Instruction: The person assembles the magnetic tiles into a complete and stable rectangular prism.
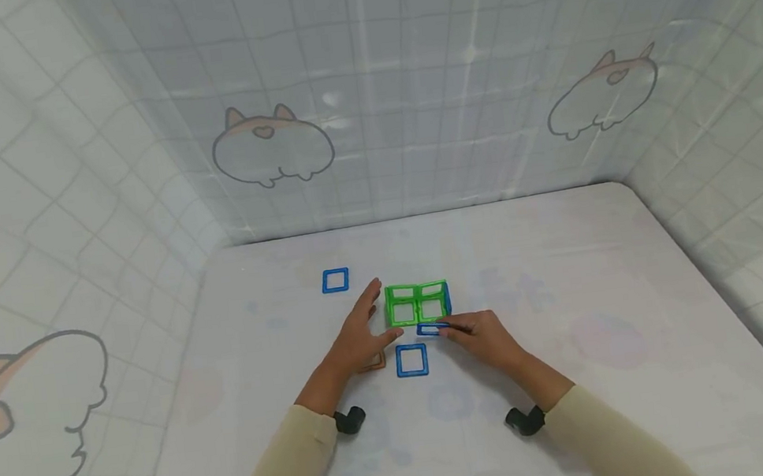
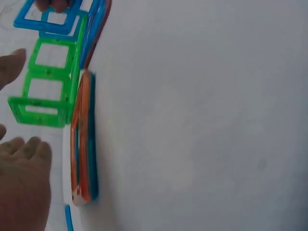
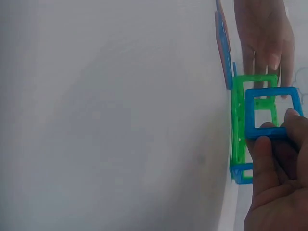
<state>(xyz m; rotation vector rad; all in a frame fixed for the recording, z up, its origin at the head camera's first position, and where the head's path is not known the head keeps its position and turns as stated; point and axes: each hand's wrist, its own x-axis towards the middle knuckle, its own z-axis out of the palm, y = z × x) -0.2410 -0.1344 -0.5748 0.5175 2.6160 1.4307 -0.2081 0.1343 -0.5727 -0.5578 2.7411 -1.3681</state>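
Note:
My right hand [image 1: 485, 339] pinches a blue square magnetic tile [image 1: 425, 330] between thumb and fingers. That tile is held just in front of a structure of green square magnetic tiles [image 1: 418, 309], with another blue tile [image 1: 448, 299] attached at its right end. In the right wrist view the held blue tile [image 3: 250, 113] overlaps the green tiles [image 3: 238, 130]. To the left of the structure is my left hand [image 1: 355, 344], fingers extended and thumb apart, holding nothing. An orange tile [image 1: 376, 366] lies partly hidden beneath this hand.
A blue square tile [image 1: 413, 374] lies flat on the white tabletop [image 1: 570, 262] in front of the structure. Another blue tile [image 1: 337, 289] lies farther back on the left. White tiled-pattern sheets [image 1: 417, 178] rise behind the table and on both sides.

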